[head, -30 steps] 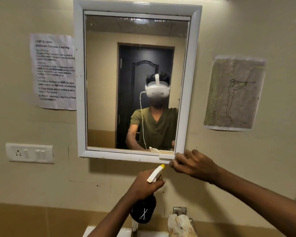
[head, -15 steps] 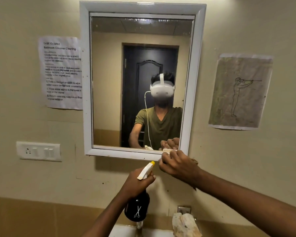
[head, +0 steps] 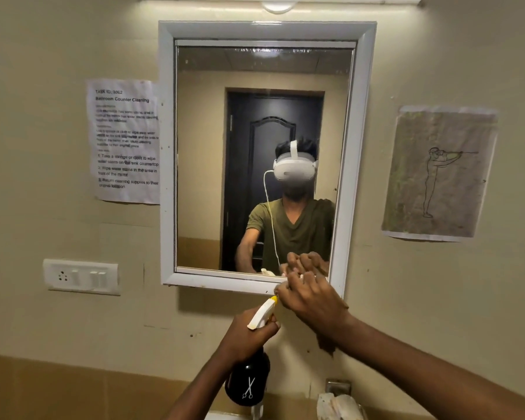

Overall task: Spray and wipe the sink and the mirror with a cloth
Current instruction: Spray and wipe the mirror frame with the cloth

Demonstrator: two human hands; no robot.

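Below mirror (head: 264,153): hand-held spray bottle (head: 249,380)

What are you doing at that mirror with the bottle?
A person is cleaning the mirror on a bathroom wall. The left hand grips a black spray bottle with a white nozzle, held up just below the mirror's frame. The right hand is up at the bottom right corner of the mirror, fingers bent against the frame's lower edge. Whether it holds a cloth cannot be told. A crumpled light thing sits at the bottom edge, below the hands.
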